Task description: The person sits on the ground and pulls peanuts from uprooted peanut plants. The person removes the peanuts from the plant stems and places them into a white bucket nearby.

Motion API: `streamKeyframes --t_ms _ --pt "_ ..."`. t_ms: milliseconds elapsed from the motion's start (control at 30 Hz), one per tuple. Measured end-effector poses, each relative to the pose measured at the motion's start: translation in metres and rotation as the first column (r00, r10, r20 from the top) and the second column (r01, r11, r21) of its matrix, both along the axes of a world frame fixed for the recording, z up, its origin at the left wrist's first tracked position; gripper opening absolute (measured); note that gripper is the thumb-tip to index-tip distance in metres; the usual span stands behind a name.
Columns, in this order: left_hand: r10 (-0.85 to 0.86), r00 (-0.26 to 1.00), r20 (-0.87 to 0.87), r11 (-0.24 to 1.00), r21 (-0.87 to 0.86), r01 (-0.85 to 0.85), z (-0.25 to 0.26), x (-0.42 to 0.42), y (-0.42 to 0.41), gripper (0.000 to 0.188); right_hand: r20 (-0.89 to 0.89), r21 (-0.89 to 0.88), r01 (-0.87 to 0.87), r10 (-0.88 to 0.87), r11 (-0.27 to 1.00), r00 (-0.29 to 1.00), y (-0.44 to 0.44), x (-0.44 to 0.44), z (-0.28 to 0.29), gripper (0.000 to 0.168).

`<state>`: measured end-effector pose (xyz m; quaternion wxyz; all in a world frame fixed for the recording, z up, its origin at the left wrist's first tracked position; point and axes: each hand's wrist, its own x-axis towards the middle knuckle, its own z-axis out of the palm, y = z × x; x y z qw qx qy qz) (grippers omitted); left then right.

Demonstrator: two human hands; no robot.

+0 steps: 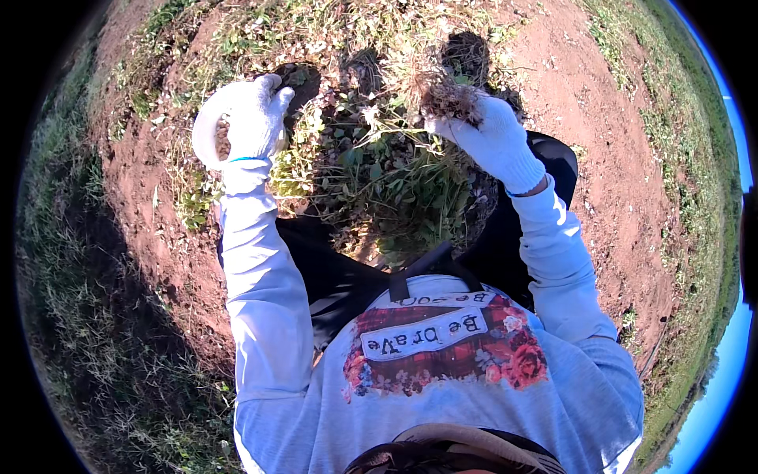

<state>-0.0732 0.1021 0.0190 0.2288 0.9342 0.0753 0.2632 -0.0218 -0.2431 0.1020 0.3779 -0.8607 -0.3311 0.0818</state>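
My left hand [256, 121], in a white knit glove, is over the right part of a pale round container [204, 127]. Small brown pieces [222, 139] show inside, left of the palm. The glove hides most of the opening, and whether its curled fingers hold anything is unclear. My right hand [491, 133], gloved the same way, grips a bunch of uprooted plants by its tangle of brown roots [447, 101]. Thin stems [391, 127] stretch left from near that hand. A heap of cut or pulled green plants [402, 178] lies between my legs.
Dry stalks and leaves [331, 29] cover the ground ahead. Bare reddish soil [592, 160] spreads to the right, with a weedy strip [681, 148] beyond it. Shaded grass [89, 284] grows at the left. My dark-clad legs [337, 278] frame the heap.
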Motion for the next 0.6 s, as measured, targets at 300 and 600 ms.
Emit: streamKeyframes --t_ms 300,600 --pt "-0.278 0.869 -0.41 0.959 -0.073 0.272 -0.053 0.022 -0.039 0.034 0.229 0.716 0.173 -0.462 0.676 0.857 -0.136 0.034 0.061 0.033" --pt "-0.394 0.745 -0.538 0.883 0.003 0.469 -0.116 0.012 -0.07 0.033 0.708 -0.58 0.752 -0.262 0.314 0.655 -0.372 -0.046 -0.022 0.041"
